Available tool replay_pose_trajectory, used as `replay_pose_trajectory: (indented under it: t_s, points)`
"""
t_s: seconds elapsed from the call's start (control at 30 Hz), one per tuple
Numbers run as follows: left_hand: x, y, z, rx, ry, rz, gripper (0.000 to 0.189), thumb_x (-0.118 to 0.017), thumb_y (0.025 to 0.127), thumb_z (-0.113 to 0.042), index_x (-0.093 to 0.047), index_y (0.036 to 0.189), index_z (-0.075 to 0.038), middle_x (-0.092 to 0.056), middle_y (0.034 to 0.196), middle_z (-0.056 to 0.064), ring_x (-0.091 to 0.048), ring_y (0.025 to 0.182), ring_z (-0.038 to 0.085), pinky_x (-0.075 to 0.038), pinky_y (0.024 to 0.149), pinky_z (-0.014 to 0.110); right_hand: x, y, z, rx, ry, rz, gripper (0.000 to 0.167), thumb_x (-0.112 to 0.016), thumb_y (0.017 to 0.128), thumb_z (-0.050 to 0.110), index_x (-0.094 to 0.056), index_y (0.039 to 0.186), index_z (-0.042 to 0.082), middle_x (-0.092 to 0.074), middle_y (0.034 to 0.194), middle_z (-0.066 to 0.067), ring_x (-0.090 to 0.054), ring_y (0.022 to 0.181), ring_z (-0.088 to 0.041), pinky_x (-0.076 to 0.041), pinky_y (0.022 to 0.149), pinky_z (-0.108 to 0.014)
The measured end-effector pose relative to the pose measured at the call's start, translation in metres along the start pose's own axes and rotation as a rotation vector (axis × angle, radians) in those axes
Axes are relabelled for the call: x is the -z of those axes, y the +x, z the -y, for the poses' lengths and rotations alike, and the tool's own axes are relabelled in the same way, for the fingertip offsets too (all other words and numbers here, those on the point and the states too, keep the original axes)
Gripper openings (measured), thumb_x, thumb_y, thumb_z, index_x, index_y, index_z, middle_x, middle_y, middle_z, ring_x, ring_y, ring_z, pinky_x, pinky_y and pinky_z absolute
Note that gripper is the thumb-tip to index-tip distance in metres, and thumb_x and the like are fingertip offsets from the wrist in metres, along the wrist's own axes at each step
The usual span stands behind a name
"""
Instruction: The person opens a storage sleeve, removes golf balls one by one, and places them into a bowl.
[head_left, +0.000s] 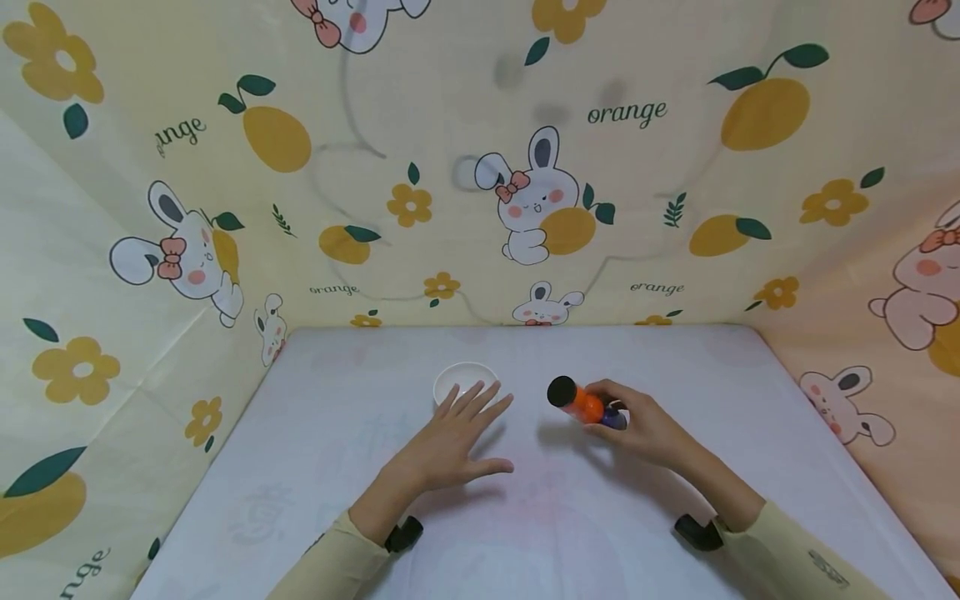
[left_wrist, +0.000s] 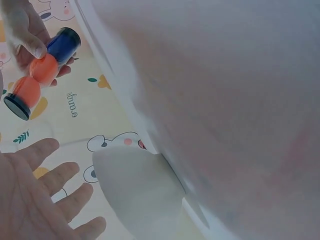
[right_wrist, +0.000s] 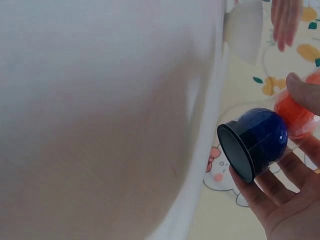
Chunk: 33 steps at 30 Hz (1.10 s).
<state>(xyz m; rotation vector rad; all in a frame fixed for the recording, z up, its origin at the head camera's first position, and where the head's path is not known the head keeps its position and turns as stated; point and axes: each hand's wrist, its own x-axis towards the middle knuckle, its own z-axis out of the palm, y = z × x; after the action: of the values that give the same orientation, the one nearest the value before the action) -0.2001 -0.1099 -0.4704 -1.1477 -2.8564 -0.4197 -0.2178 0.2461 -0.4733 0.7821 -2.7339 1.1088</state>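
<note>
A clear tube (head_left: 591, 408) with black end caps holds two orange balls and a dark blue one. My right hand (head_left: 643, 423) grips it above the table, thumb on one side and fingers on the other. In the right wrist view, the blue end of the tube (right_wrist: 264, 132) points towards the table. My left hand (head_left: 453, 446) is spread, palm down, with nothing in it. Just beyond its fingertips stands a white bowl (head_left: 444, 382), partly hidden by those fingers in the head view. The left wrist view shows the bowl (left_wrist: 135, 187) beside the spread fingers.
A white cloth covers the table (head_left: 540, 533). Behind it and along both sides hangs a cream curtain (head_left: 450, 100) printed with rabbits, oranges and flowers. Black bands (head_left: 697, 532) sit at both wrists, by the pale sleeves (head_left: 795, 554).
</note>
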Motion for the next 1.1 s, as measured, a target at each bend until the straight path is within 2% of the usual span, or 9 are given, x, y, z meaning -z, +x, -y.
replay_pose_trajectory:
  t_s: [0.2, 0.47, 0.6, 0.83, 1.1]
  points:
    - [0.001, 0.004, -0.005, -0.031, -0.007, -0.003, 0.095, -0.059, 0.1, -0.071, -0.023, 0.173, -0.023, -0.018, 0.18, 0.004, -0.019, 0.165, 0.034, -0.013, 0.133, 0.058, -0.003, -0.006, 0.001, 0.04, -0.016, 0.014, 0.048, -0.091, 0.09, 0.022, -0.068, 0.132, 0.012, -0.073, 0.119, 0.002, -0.065, 0.1, -0.015, -0.061, 0.093, -0.041]
    - [-0.001, 0.009, -0.01, -0.067, -0.052, 0.001, 0.095, -0.062, 0.1, -0.069, -0.022, 0.173, -0.023, -0.019, 0.179, 0.002, -0.022, 0.164, 0.031, -0.012, 0.134, 0.05, -0.003, -0.014, 0.008, 0.055, -0.065, 0.015, 0.048, -0.091, 0.089, 0.025, -0.069, 0.131, 0.015, -0.073, 0.129, -0.002, -0.065, 0.105, -0.019, -0.06, 0.094, -0.046]
    - [0.0, 0.012, -0.014, -0.075, -0.092, -0.011, 0.093, -0.063, 0.1, -0.069, -0.024, 0.172, -0.025, -0.024, 0.178, -0.001, -0.025, 0.163, 0.026, -0.018, 0.134, 0.047, -0.002, -0.016, 0.013, 0.06, -0.088, 0.019, 0.049, -0.091, 0.089, 0.026, -0.069, 0.132, 0.016, -0.073, 0.131, -0.002, -0.067, 0.11, -0.022, -0.059, 0.096, -0.051]
    - [-0.002, 0.016, -0.02, -0.1, -0.137, -0.061, 0.093, -0.069, 0.098, -0.064, -0.03, 0.17, -0.022, -0.038, 0.171, 0.0, -0.04, 0.156, 0.021, -0.036, 0.127, 0.044, -0.004, -0.02, 0.017, 0.057, -0.123, 0.027, 0.051, -0.093, 0.087, 0.025, -0.069, 0.132, 0.018, -0.072, 0.13, -0.002, -0.068, 0.111, -0.025, -0.057, 0.099, -0.056]
    - [-0.003, 0.023, -0.029, -0.109, -0.164, -0.1, 0.091, -0.084, 0.093, -0.049, -0.038, 0.166, -0.021, -0.048, 0.164, -0.002, -0.049, 0.149, 0.018, -0.041, 0.124, 0.04, -0.006, -0.024, 0.02, 0.06, -0.147, 0.03, 0.051, -0.092, 0.087, 0.024, -0.068, 0.132, 0.019, -0.072, 0.13, -0.002, -0.067, 0.112, -0.026, -0.057, 0.099, -0.059]
